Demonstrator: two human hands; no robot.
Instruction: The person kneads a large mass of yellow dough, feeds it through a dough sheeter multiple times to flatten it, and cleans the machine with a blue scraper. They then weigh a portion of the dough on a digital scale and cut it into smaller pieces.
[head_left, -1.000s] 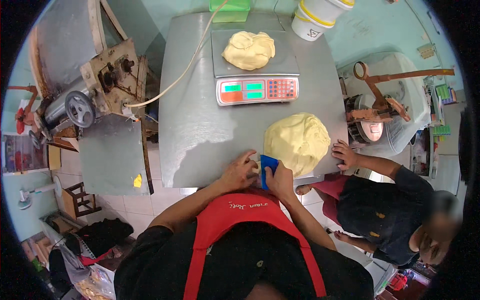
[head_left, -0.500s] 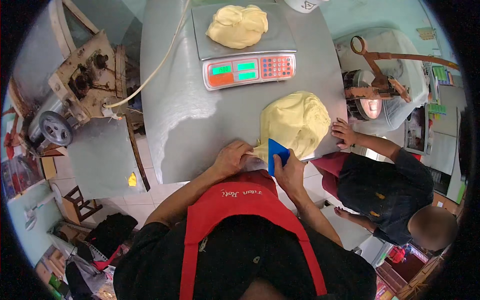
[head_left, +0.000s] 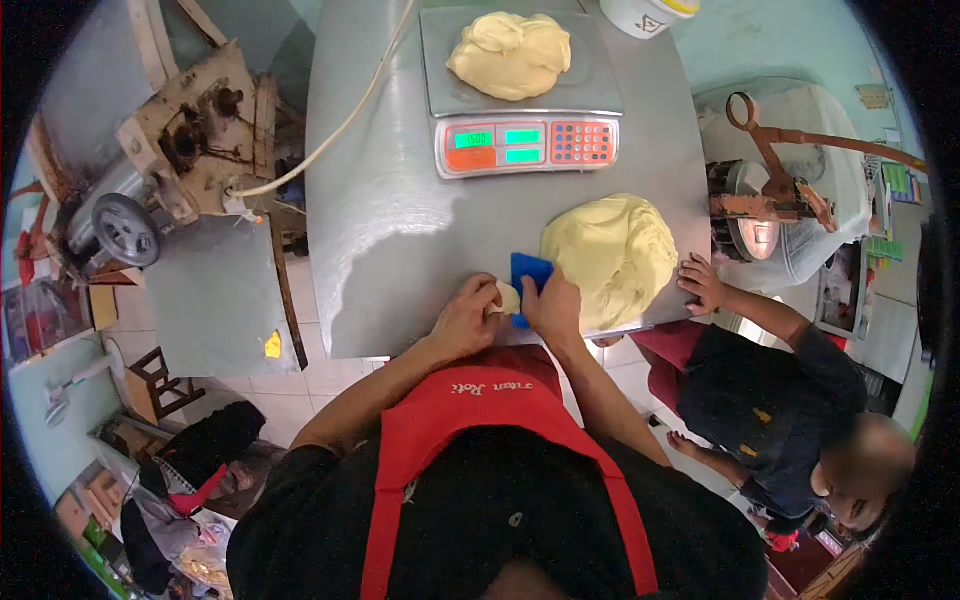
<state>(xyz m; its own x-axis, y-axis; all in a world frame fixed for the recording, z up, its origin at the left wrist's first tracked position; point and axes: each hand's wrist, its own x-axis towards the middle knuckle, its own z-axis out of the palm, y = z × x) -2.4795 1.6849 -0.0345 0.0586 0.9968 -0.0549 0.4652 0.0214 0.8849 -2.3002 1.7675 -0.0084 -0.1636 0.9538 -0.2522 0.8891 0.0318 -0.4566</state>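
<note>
A large mound of pale yellow dough (head_left: 610,262) rests on the metal table near its front edge. My right hand (head_left: 553,308), left of the mound, grips a blue dough scraper (head_left: 530,268) standing on the tabletop. Just left of the scraper, my left hand (head_left: 468,315) pinches a small piece of dough (head_left: 508,298), separate from the mound. A second lump of dough (head_left: 510,56) sits on the pan of a digital scale (head_left: 528,147) at the far side, its display lit green.
The steel table (head_left: 400,160) fills the middle. A cable (head_left: 345,135) crosses its far left. A co-worker's hand (head_left: 702,283) rests on the right edge. A white tub (head_left: 640,16) stands far right. Machinery with a dark handwheel (head_left: 126,230) stands left, a rusty-armed machine (head_left: 765,195) right.
My left hand has come away with a small dough piece, no longer joined to the mound. The scraper has moved left, off the mound's edge. The whole view has shifted slightly.
</note>
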